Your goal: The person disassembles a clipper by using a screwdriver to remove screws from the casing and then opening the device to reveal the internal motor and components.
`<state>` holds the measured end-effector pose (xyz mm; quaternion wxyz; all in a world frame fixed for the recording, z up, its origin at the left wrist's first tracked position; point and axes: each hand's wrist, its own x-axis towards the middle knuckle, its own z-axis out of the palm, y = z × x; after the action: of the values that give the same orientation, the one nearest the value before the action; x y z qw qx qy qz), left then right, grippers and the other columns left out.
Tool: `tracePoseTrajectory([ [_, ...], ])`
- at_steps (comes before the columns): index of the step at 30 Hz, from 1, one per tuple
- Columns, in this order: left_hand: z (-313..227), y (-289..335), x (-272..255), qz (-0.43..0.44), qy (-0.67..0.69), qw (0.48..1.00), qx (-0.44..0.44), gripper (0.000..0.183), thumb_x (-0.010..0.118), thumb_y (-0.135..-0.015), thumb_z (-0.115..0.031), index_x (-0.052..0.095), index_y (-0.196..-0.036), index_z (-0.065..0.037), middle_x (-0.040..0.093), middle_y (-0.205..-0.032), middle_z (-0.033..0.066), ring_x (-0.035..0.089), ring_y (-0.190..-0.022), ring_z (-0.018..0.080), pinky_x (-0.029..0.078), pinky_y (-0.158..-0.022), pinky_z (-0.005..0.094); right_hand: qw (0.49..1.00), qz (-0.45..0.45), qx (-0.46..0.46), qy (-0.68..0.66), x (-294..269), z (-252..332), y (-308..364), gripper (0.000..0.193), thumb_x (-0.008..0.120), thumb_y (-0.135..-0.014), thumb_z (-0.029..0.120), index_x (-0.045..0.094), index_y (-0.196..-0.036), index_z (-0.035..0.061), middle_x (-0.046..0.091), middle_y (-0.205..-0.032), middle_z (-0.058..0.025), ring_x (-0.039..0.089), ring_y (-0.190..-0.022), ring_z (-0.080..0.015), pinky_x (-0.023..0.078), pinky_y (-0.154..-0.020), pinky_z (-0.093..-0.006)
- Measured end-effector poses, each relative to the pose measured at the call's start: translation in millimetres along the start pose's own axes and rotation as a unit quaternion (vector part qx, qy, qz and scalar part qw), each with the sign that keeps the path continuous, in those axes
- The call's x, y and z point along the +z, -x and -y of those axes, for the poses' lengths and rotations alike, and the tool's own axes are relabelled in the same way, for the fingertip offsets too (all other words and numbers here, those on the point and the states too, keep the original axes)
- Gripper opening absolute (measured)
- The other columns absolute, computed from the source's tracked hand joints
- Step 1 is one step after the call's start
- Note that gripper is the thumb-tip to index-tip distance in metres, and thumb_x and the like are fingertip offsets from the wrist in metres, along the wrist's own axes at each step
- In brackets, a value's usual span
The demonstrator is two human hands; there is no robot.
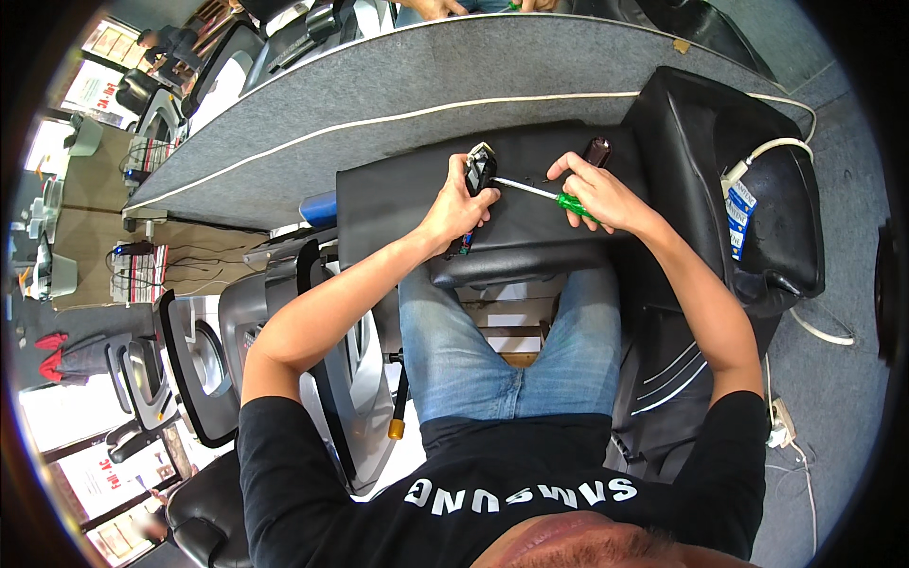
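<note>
My left hand (454, 210) is closed around a black hair clipper (482, 167), held with its pale blade end pointing away from me over a black padded surface (398, 204). Colored parts show at the clipper's near end, below my fingers. In my right hand (606, 197) is a screwdriver (532, 189) with a green handle, gripped by the lower fingers while the index finger stretches forward. Its metal shaft points left, and the tip meets or nearly meets the clipper's side. A glossy dark brown cover-like piece (597, 151) lies just beyond my right hand. Small dark bits rest between both hands.
A grey partition (312, 133) with a white cable curves behind the padding. On the right, a black cushioned block (720, 123) carries a white cable end and a blue-and-white packet (739, 220). Salon chairs (194, 369) stand left. Another person's hands (436, 8) show beyond the partition.
</note>
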<state>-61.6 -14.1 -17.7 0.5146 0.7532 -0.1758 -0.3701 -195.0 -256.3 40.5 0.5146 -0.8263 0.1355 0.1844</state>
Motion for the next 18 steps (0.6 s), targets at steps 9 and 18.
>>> tracePoseTrajectory([
  [9,1.2,-2.4,-0.6,-0.014,0.018,1.0,-0.013,0.058,0.07,-0.102,-0.014,0.032,-0.146,-0.01,0.062,-0.092,0.0058,0.063,-0.072,0.0119,0.056,-0.063,0.0311,0.995,0.047,-0.027,-0.079,-9.5,-4.8,0.1,0.047,0.064,-0.111,0.03,0.04,-0.145,0.009,0.068,-0.093,-0.0071,0.063,-0.063,-0.0104,0.041,-0.046,-0.0243],
  [18,-0.2,1.1,1.8,-0.026,0.021,0.999,-0.019,0.059,0.073,-0.101,-0.013,0.035,-0.146,-0.01,0.063,-0.093,0.0058,0.063,-0.074,0.0124,0.055,-0.065,0.0325,0.997,0.018,-0.055,-0.046,-6.0,-4.4,1.0,0.044,0.07,-0.107,0.026,0.046,-0.14,0.0077,0.069,-0.092,-0.0079,0.06,-0.058,-0.01,0.038,-0.046,-0.026],
])
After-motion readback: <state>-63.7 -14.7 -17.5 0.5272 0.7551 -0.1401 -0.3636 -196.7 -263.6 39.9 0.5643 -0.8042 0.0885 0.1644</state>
